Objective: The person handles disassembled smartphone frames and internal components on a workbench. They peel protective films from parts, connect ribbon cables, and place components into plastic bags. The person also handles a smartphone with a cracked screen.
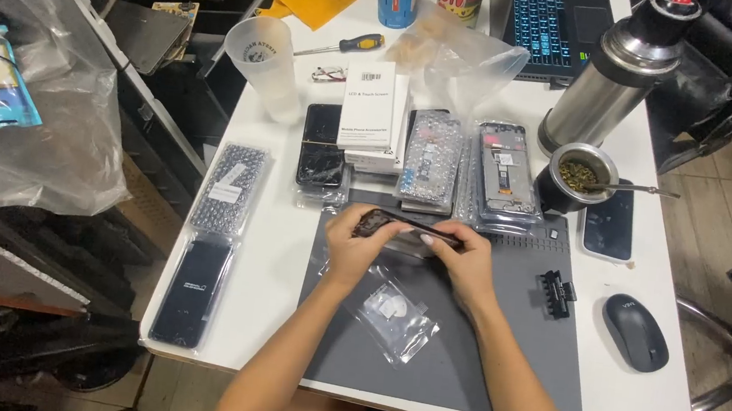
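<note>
Together, left hand (pixel 352 248) and right hand (pixel 467 263) pinch a dark phone (pixel 409 227) (long axis left-right); fingers closed on its ends.

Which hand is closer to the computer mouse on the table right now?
The right hand. It grips the dark phone over the grey mat, with the mouse off to its right. The left hand holds the phone's other end, farther away.

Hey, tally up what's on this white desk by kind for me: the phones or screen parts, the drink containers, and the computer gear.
Phones and screen parts, wrapped or bare, including the dark phone held by left hand and right hand: 7
Drink containers (thermos, mate cup, plastic cup, two cans): 5
Computer gear (mouse, laptop): 2
Total: 14
</note>
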